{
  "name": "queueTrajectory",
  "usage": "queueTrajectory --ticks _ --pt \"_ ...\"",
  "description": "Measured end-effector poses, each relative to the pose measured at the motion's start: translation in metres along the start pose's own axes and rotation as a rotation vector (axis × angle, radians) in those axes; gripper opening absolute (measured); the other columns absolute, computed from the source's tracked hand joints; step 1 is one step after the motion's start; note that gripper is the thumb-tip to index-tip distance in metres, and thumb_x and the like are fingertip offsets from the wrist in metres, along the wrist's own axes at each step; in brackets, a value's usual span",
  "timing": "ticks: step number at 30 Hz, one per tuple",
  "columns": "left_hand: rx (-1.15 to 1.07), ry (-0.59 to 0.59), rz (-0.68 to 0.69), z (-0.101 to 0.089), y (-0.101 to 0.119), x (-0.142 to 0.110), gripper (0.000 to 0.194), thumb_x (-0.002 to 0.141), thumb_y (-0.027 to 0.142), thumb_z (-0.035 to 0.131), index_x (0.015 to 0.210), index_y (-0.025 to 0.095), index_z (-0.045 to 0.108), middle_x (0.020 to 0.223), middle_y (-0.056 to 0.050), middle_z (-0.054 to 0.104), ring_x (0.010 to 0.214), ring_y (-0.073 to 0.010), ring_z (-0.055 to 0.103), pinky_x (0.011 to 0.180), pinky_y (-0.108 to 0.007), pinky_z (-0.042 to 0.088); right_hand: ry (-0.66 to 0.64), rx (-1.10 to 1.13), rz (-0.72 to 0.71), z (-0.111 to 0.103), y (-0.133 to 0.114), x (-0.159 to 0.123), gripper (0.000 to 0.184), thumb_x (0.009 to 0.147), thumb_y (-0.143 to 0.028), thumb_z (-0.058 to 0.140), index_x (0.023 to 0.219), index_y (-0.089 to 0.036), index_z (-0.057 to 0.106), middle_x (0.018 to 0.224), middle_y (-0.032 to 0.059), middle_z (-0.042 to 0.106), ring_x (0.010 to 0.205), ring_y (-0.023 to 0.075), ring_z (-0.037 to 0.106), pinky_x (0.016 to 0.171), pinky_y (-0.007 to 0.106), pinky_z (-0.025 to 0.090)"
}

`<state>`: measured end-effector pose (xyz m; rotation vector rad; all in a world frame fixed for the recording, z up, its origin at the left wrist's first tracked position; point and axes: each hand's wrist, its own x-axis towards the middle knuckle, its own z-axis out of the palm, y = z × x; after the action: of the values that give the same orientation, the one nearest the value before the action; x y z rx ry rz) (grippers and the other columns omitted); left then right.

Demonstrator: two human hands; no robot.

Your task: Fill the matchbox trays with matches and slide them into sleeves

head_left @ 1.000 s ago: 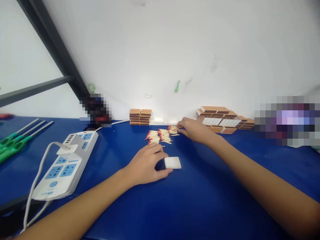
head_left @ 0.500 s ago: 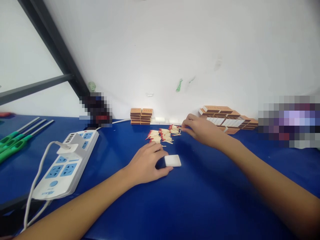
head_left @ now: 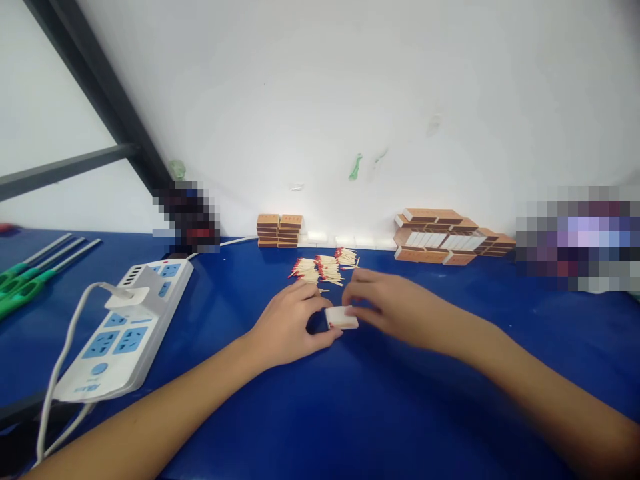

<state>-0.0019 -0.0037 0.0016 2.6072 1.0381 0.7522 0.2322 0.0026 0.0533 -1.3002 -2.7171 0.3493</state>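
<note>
Glossy blue tabletop (head_left: 280, 427) against a white wall (head_left: 320, 100), and your left hand (head_left: 290, 325) pinches the left end of a small white rectangular matchbox tray (head_left: 337, 319), which sits on the blue just in front of the loose piles of red-tipped pale wooden matches (head_left: 327, 268). Your right hand (head_left: 400, 303) is at the tray's right end, fingers bent and narrow, can't tell if they grip a match; orange-brown cardboard matchboxes (head_left: 279, 231) stand stacked behind, near the wall.
</note>
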Motion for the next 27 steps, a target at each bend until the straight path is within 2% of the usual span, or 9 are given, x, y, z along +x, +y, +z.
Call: queueTrajectory --ticks 2,4,7,10,13,18,27 --pt "0.001 -0.008 0.001 -0.001 0.001 -0.001 0.032 0.089 0.043 0.074 0.109 0.019 0.074 0.100 -0.007 0.069 0.097 -0.0247 0.064 0.090 -0.042 0.054 0.093 -0.006 0.082 -0.003 0.022 0.008 0.012 0.100 -0.022 0.059 0.101 -0.021 0.070 0.100 0.0058 0.068 0.086 0.0201 0.066 0.072 0.030 0.046" --pt "0.007 -0.016 -0.011 -0.002 0.002 -0.001 0.035 0.087 0.043 0.075 0.112 0.018 0.073 0.102 -0.008 0.069 0.098 -0.0254 0.064 0.092 -0.043 0.054 0.175 -0.057 0.166 -0.002 0.048 0.019 0.013 0.098 -0.021 0.060 0.107 -0.019 0.070 0.101 0.0075 0.069 0.088 0.0223 0.065 0.075 0.033 0.046" --pt "0.019 -0.032 -0.030 -0.003 0.004 0.000 0.040 0.085 0.044 0.076 0.115 0.018 0.070 0.101 -0.007 0.069 0.098 -0.0262 0.064 0.092 -0.044 0.054 0.185 -0.026 0.140 0.006 0.081 0.035 0.020 0.095 -0.019 0.062 0.115 -0.019 0.068 0.107 0.0089 0.067 0.090 0.0224 0.065 0.079 0.033 0.047" --pt "0.018 -0.035 -0.022 -0.004 0.004 0.001 0.039 0.085 0.043 0.076 0.114 0.018 0.069 0.100 -0.007 0.069 0.097 -0.0257 0.063 0.092 -0.043 0.053 0.173 -0.027 0.145 0.013 0.098 0.046 0.016 0.095 -0.016 0.059 0.107 -0.019 0.069 0.106 0.0092 0.065 0.092 0.0229 0.064 0.083 0.034 0.047" --pt "0.018 -0.035 -0.016 -0.004 0.003 0.000 0.039 0.086 0.043 0.076 0.114 0.017 0.069 0.100 -0.007 0.068 0.097 -0.0252 0.063 0.092 -0.043 0.053 0.153 -0.048 0.160 0.015 0.104 0.049 0.012 0.096 -0.019 0.058 0.096 -0.019 0.069 0.104 0.0091 0.064 0.091 0.0229 0.063 0.085 0.035 0.045" --pt "0.018 -0.040 -0.014 -0.003 0.002 -0.001 0.040 0.086 0.044 0.075 0.115 0.017 0.070 0.102 -0.007 0.068 0.098 -0.0253 0.063 0.094 -0.043 0.053 0.107 -0.014 0.157 0.009 0.101 0.041 0.012 0.097 -0.023 0.055 0.091 -0.019 0.065 0.102 0.0088 0.063 0.085 0.0213 0.061 0.078 0.034 0.045" --pt "0.015 -0.046 -0.016 -0.002 0.001 0.000 0.038 0.086 0.044 0.075 0.114 0.017 0.070 0.101 -0.007 0.068 0.097 -0.0251 0.063 0.091 -0.042 0.053 0.135 0.009 0.121 0.015 0.077 0.042 0.010 0.098 -0.026 0.059 0.103 -0.020 0.064 0.105 0.0087 0.062 0.087 0.0214 0.061 0.079 0.033 0.044"
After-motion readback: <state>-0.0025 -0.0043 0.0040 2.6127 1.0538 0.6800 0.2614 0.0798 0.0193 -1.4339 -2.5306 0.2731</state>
